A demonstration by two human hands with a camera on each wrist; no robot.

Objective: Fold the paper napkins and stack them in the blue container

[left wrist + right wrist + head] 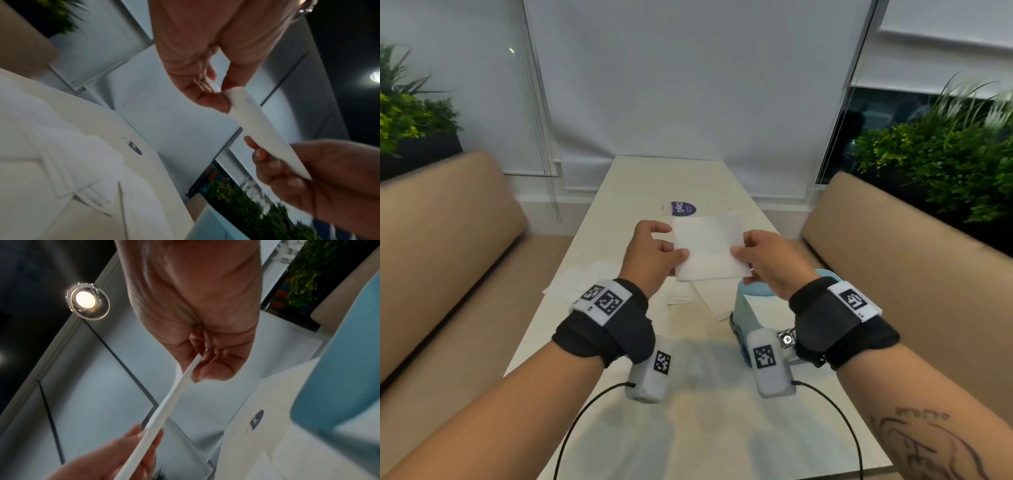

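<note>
A white folded paper napkin [709, 245] is held flat in the air above the table, between both hands. My left hand [654, 253] pinches its left edge with thumb on top. My right hand [760, 257] pinches its right edge. The left wrist view shows the napkin [265, 129] edge-on between my left hand [216, 95] and right hand [287, 170]. In the right wrist view the napkin [164, 405] is a thin strip running from my right hand [197, 366] down to my left hand [141, 439]. The blue container [748, 308] stands just below my right wrist, mostly hidden by it.
More white napkins [585, 281] lie spread on the white table [688, 411] under my left hand and beside the container. A purple round sticker [683, 208] sits farther back. Tan benches [911, 274] flank the table, with plants [945, 154] behind them.
</note>
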